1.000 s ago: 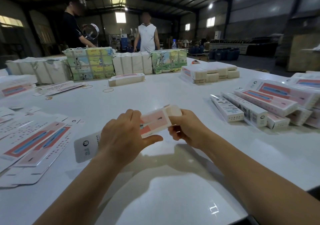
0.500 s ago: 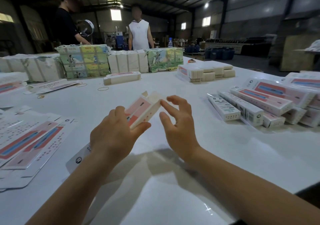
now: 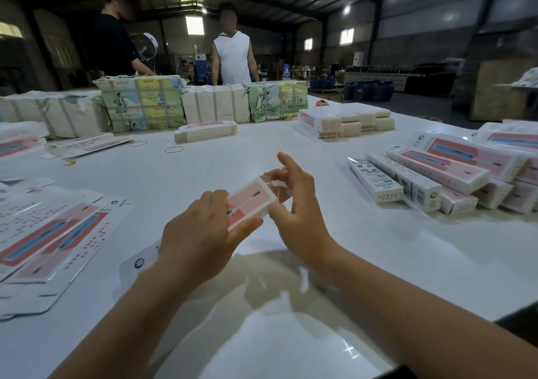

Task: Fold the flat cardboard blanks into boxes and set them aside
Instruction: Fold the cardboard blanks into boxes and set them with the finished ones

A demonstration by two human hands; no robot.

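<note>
Your left thumb and fingers are curling around the middle of the box (image 3: 250, 201), clamping it just below the centre of the frame, and your left hand (image 3: 201, 233) is hiding most of its length. Your right hand (image 3: 300, 215) is meeting the box's far end: the thumb is pressing the lower corner, two fingers are touching the end flap, and the index finger is pointing up, apart from the others. Whether those fingers are pinching the flap or only touching it, you cannot tell.

The box is showing a pink panel with a dark pen-like print and a white edge; its near end, white with a round logo, is sticking out below your left wrist. It is tilting up toward the right, raised off the white table (image 3: 291, 335).

At the left of the frame, flat blanks (image 3: 49, 241) are lying fanned out. At the right, finished boxes (image 3: 431, 180) are lying piled side by side. Bare tabletop is running between the two groups, around your hands, and toward the wrapped bundles (image 3: 142, 102) across the upper part.
</note>
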